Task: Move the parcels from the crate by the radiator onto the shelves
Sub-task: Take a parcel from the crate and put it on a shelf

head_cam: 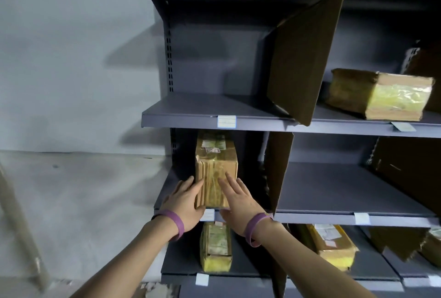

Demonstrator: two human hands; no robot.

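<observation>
- Grey metal shelving unit (238, 122) against a pale wall; a brown cardboard divider (278, 171) stands just right of the hands and bounds the left bay of the middle shelf (334, 217).
- A larger cardboard sheet (303, 59) leans tilted across the shelf above.
- Task parcel (216, 166): an oblong box in brown paper and glossy tape with printed labels on top, lying at the front edge of the middle shelf, left bay.
- Left hand (185, 198): fingers straight against the parcel's near left corner.
- Right hand (238, 198): fingers spread flat on its near face. Each wrist bears a purple wristband (173, 222).
- Other taped parcels: upper-right parcel (379, 93), two lower-shelf parcels (216, 247), (331, 245).
- The lower-shelf parcels are partly hidden by the forearms; label text is illegible.
</observation>
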